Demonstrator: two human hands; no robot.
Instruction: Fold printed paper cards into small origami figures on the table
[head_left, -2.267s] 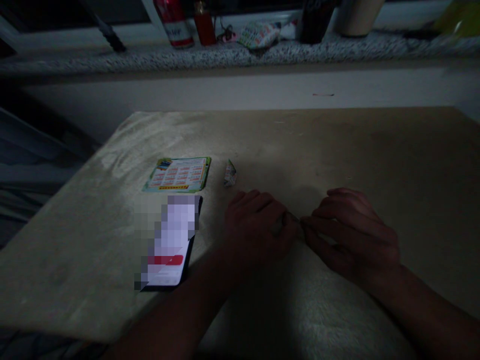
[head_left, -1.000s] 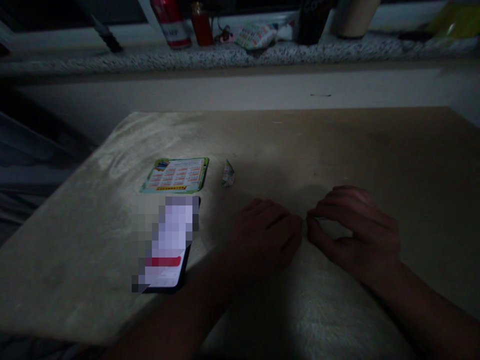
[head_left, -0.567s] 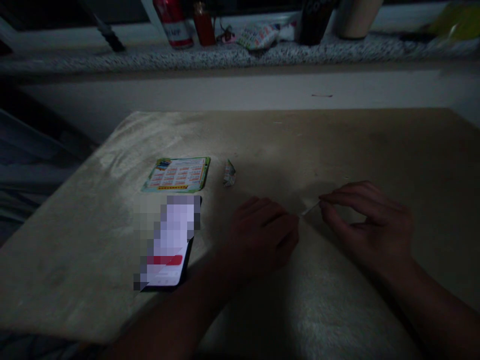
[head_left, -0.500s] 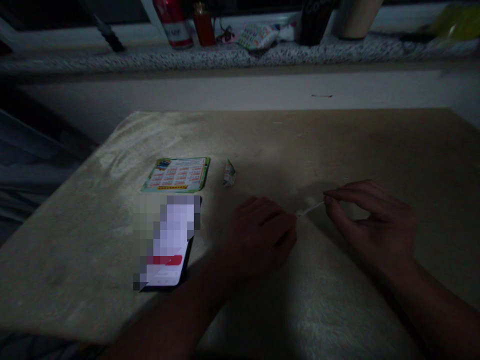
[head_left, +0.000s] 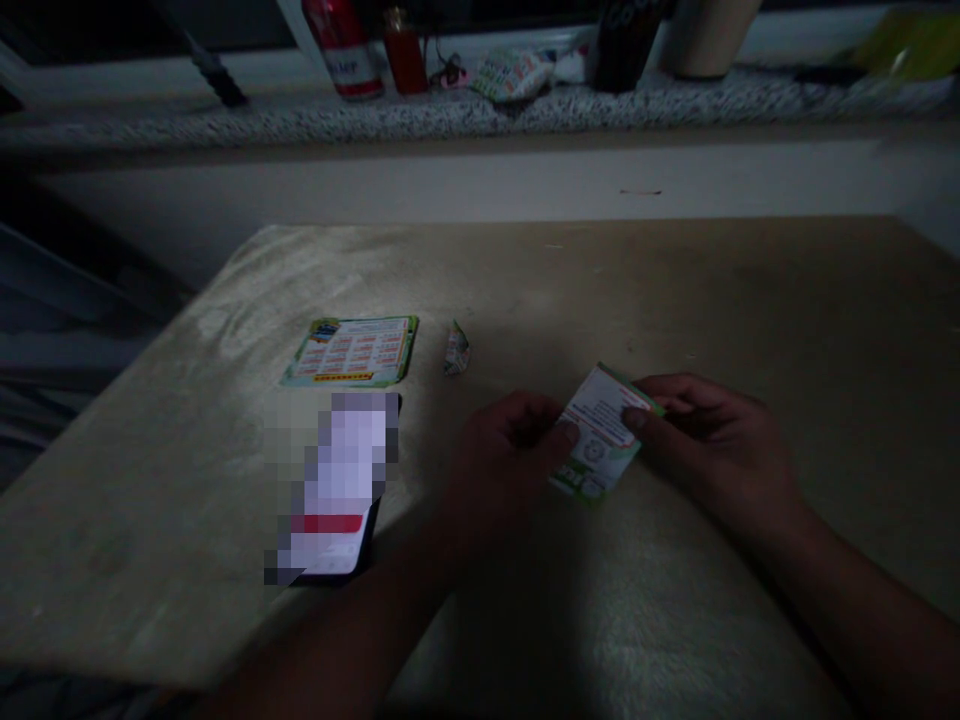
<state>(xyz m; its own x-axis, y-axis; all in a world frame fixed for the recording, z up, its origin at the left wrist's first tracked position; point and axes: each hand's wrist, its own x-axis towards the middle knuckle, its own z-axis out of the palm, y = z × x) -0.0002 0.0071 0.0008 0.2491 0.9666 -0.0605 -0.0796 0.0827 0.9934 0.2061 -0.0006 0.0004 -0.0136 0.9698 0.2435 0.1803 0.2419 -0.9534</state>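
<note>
A small green-and-white printed card (head_left: 598, 452) is tilted above the table, its printed face towards me. My left hand (head_left: 506, 450) pinches its left edge, thumb on top. On the opposite edge, my right hand (head_left: 709, 440) grips it between thumb and fingers. Whether it is one card or several stacked cannot be made out. To the left of my left hand lies a phone (head_left: 330, 555) with a lit, partly pixelated screen. Just beyond the phone, a green-bordered printed card (head_left: 352, 350) rests flat on the table. A small crumpled wrapper piece (head_left: 457, 350) sits beside that card.
The pale tabletop (head_left: 150, 470) meets a white wall at the back. Above, a speckled stone sill (head_left: 285, 125) holds a red can (head_left: 345, 50), a small red bottle (head_left: 405, 55), a crumpled packet (head_left: 514, 75), a dark cup (head_left: 628, 45) and a pale container (head_left: 712, 40).
The thin item seen edge-on between my hands now shows its printed face. My right hand has moved slightly left and both hands now grip the card by opposite edges.
</note>
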